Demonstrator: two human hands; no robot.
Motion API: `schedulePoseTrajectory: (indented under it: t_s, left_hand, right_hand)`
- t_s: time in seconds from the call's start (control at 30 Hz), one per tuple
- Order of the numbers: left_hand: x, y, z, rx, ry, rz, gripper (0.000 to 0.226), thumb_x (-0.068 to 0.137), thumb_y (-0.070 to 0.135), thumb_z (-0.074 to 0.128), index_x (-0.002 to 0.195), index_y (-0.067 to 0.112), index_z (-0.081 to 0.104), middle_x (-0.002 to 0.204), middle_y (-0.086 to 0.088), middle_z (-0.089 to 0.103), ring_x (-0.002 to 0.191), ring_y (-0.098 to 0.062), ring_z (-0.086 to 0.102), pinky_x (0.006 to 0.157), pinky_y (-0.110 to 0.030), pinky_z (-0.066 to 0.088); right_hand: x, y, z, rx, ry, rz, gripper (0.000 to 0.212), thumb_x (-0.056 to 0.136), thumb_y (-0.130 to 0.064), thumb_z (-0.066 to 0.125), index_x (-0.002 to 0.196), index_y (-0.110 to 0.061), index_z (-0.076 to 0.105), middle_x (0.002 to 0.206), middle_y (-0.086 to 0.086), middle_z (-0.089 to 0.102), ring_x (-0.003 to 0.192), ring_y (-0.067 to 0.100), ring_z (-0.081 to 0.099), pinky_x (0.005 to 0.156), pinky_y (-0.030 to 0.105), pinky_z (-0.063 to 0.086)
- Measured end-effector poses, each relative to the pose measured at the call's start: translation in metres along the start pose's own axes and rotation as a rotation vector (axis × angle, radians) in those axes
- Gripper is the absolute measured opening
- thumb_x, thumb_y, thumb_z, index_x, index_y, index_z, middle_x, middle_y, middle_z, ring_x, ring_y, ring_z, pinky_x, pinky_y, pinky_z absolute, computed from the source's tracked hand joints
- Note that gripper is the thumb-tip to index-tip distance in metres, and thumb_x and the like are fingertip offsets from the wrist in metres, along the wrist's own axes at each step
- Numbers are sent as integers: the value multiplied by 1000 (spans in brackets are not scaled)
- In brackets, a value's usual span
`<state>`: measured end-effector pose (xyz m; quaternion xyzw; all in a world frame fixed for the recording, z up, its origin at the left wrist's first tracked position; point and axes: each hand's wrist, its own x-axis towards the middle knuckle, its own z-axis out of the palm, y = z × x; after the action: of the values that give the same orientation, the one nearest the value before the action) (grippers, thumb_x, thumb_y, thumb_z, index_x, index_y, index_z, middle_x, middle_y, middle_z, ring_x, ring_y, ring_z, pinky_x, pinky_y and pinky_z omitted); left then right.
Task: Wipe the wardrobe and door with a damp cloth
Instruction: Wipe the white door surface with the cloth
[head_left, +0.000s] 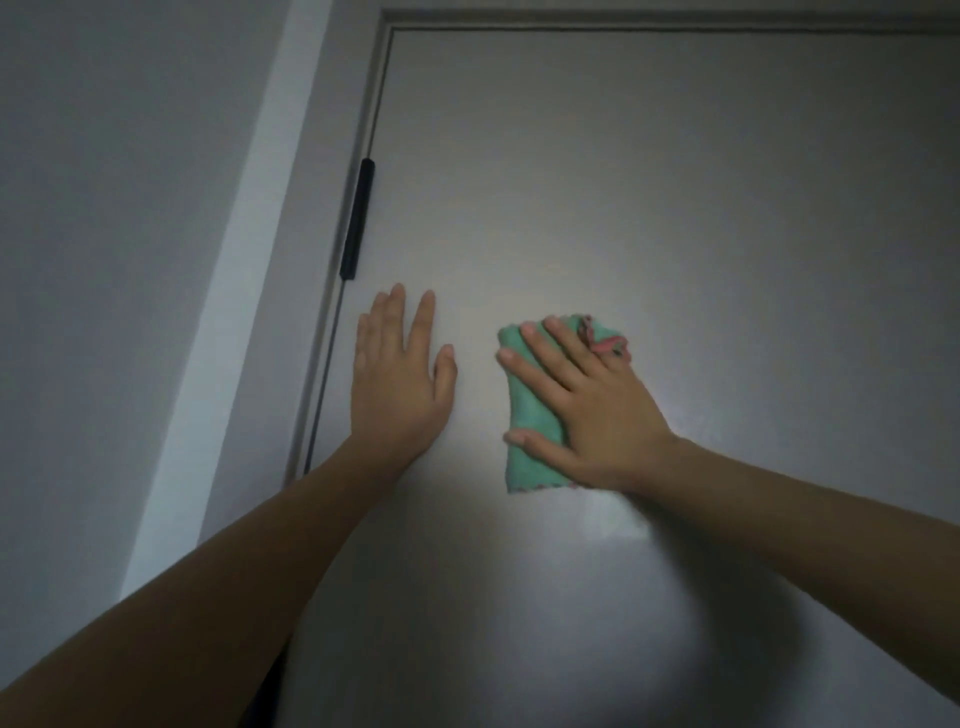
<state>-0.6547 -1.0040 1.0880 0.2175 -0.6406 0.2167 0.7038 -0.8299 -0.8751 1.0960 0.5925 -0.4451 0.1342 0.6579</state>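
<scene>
A: We take the black hinge (357, 218) as our mark. It sits on the left edge of the grey door (675, 208), in the narrow gap against the door frame (332, 208). What room do we have around it?

B: To the right of the hinge the door panel runs bare and flat all the way to the picture's right side, and above the hinge it goes up to the top rail of the frame. Left of the hinge there is only the frame and then a pale wall (104, 208).

A: And what do we count?

B: One door, one hinge in view, one cloth, two hands. The green cloth (530, 410), with a pink edge bunched at its top, lies flat against the door, below and well to the right of the hinge.

A: How do our hands sit?

B: Our left hand (397, 379) is just below the hinge, palm flat on the door, fingers straight and pointing up, gripping nothing. Our right hand (587, 405) lies farther right of the hinge, spread over the cloth and pressing it to the panel, fingers straight and fanned up and left, thumb stretched across the cloth's lower part. Both forearms reach up from the bottom corners, bare.

A: The two hands stay apart, with a strip of bare door between them.
</scene>
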Motion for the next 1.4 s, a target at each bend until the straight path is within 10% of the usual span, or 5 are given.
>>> schedulePoseTrajectory:
  t_s: [0.5,0.7,0.93,1.13,1.4]
  left_hand:
    - [2,-10,1,-249,151,-111,60,93,33,23,143,3,36,147,-13,41,138,-25,33,117,-36,19]
    - [7,-2,2,-80,133,-100,57,92,33,28,135,2,48,138,-20,49,131,-34,41,111,-45,27]
    - [12,-7,3,-10,147,-66,52,93,33,34,134,3,47,132,-21,48,125,-36,42,106,-48,31]
    - [14,-7,3,28,123,-32,55,93,35,33,134,0,47,138,-23,45,130,-39,40,110,-50,27]
    - [18,2,0,53,77,-51,56,93,35,35,132,-3,45,137,-25,44,129,-38,38,112,-51,26]
  right_hand:
    - [55,2,6,-4,-28,-157,62,94,-52,33,147,-21,36,153,5,34,142,27,29,114,43,19]
    - [128,43,0,-46,43,441,66,94,-54,14,153,-25,17,160,1,14,148,22,7,118,39,1]
    - [67,18,8,-12,28,-64,60,94,-50,30,145,-20,41,150,7,39,139,28,35,110,41,22]
    - [100,80,-7,-64,78,601,62,97,-49,18,152,-23,18,160,4,15,147,24,10,118,40,4]
    - [5,59,-8,-24,35,-2,63,92,-54,32,145,-21,40,150,7,40,138,28,36,107,44,28]
